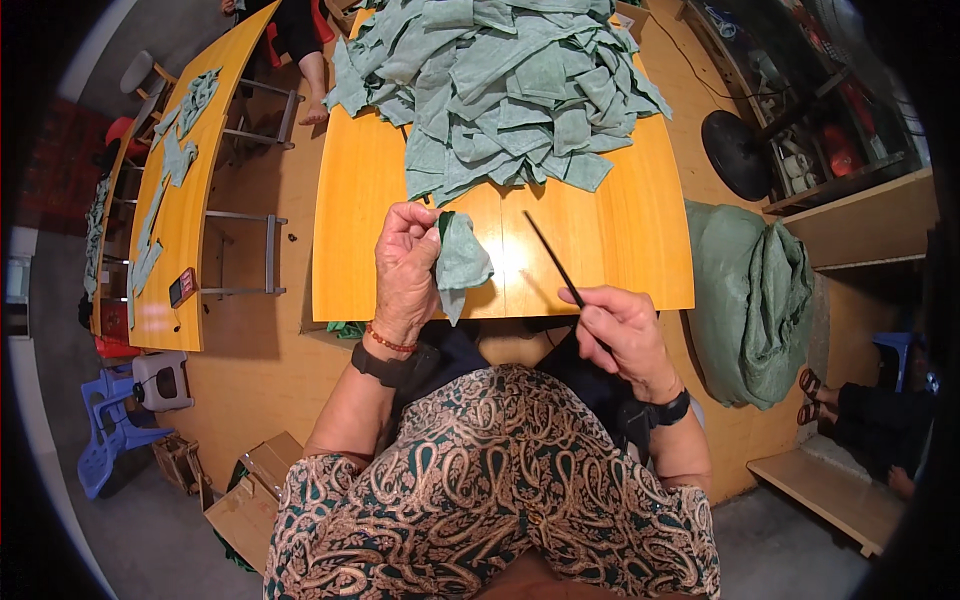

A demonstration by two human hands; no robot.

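Over the near part of the yellow wooden table [350,240], my left hand [405,255] pinches a small light-green cloth piece [465,257] with a darker green patch at its top edge. The cloth hangs down from my fingertips near the front edge. To its right, my right hand [622,335] grips a thin black stick [550,252], its tip slanting up and to the left, apart from the cloth. What kind of tool the stick is, I cannot make out. A big heap of similar green cloth pieces [500,100] covers the table's far part.
A bulging green sack [745,300] stands against the table's right side. Another yellow table [185,215] with strips of green cloth is at the left, near a blue plastic chair [110,425] and a cardboard box [250,500]. Other people's legs [312,85] show at the far left and right.
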